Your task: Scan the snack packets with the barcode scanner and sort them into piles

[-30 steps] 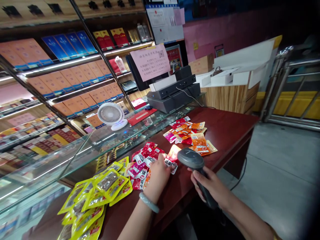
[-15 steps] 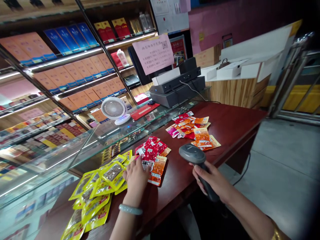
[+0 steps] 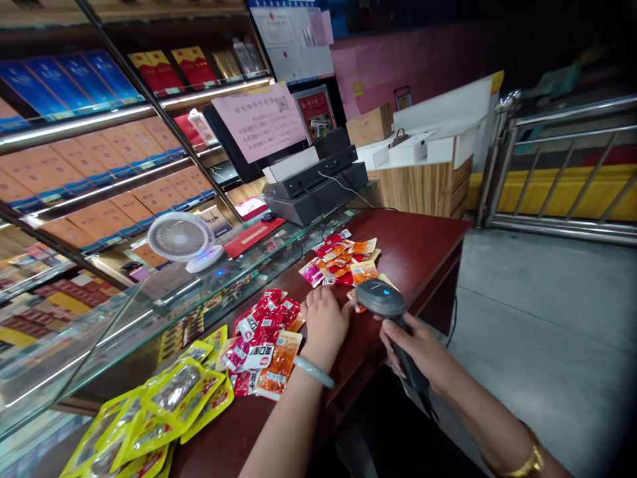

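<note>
In my right hand [image 3: 415, 342] is a dark grey barcode scanner [image 3: 381, 299], held by its handle with a blue light showing on top. My left hand [image 3: 326, 318], a pale bangle on its wrist, is over the table with thumb and fingers apart. It is between a near pile of red and orange snack packets [image 3: 266, 322] and a farther pile of orange and red packets [image 3: 343, 255]. Its thumb is close to an orange packet partly behind the scanner; whether they touch I cannot tell. Yellow snack packets [image 3: 176, 392] lie heaped at the left.
The dark red table [image 3: 423, 232] adjoins a glass display counter [image 3: 124, 332]. On the glass stand a white fan [image 3: 182, 239] and a dark grey machine [image 3: 318, 186]. Boxed goods fill the shelves behind. A metal railing [image 3: 572, 226] is at the right.
My left hand has left the near red packets and moved right, toward the farther pile. The view has swung right. A blue light now shows on the scanner, still in my right hand.
</note>
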The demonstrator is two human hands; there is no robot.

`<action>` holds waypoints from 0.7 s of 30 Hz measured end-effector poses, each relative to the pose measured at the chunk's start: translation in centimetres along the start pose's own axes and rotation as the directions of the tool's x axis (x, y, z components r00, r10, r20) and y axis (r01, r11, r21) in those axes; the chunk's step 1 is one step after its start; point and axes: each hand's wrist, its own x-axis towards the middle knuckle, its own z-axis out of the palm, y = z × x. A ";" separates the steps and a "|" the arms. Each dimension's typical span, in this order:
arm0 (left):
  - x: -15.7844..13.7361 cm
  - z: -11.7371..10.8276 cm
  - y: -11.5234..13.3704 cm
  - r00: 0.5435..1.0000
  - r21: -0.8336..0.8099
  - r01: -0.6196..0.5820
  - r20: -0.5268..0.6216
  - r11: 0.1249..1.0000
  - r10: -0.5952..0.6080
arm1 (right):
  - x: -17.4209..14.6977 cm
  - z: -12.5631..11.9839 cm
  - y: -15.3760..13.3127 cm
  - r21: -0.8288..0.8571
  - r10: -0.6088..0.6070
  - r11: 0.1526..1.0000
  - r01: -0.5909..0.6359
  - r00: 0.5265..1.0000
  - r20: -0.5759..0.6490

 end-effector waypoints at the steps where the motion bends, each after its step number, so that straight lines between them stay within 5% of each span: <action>1: 0.6 0.4 0.9 1.000 0.002 -0.006 0.021 1.000 0.006 | 0.0 -0.4 -0.3 0.009 -0.010 1.000 0.010 1.000 -0.029; 10: 4.3 2.7 4.5 0.995 0.013 0.030 0.092 0.999 -0.031 | -0.1 -2.0 -1.3 0.035 -0.035 0.999 0.040 0.989 -0.145; 21: 3.1 0.9 0.4 0.996 -0.075 0.065 0.064 0.995 -0.061 | -0.2 -0.9 -0.9 0.026 -0.030 0.999 0.031 0.999 -0.039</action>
